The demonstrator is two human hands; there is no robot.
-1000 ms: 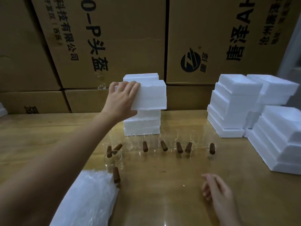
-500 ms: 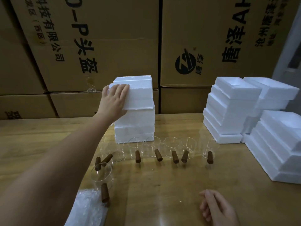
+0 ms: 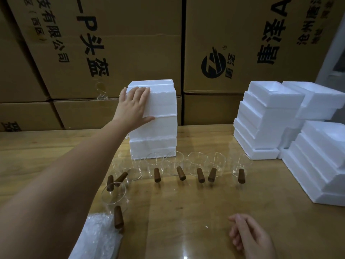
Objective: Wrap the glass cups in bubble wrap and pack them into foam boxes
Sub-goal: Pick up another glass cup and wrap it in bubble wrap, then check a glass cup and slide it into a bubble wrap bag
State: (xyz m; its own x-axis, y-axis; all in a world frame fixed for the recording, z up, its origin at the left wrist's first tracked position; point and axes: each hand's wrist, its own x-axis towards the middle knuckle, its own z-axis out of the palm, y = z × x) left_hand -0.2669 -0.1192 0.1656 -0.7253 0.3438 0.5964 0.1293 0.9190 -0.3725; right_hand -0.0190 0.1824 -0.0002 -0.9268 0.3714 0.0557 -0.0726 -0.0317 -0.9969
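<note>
Pressure from the left hand (image 3: 135, 107) falls flat on the front face of the top foam box (image 3: 162, 101) of the middle stack (image 3: 155, 144), fingers straight and spread, thumb along its lower seam. I judge the box is being squared onto the pile or is about to come off; I cannot tell which. Just in front of the stack stand the bare glass cups (image 3: 174, 162) in a row, with one nearer beside the bubble wrap (image 3: 97, 238). The right hand (image 3: 250, 238), well in front of the stack, lies loosely curled and holds nothing. Next, probably, a cup must go onto the wrap.
</note>
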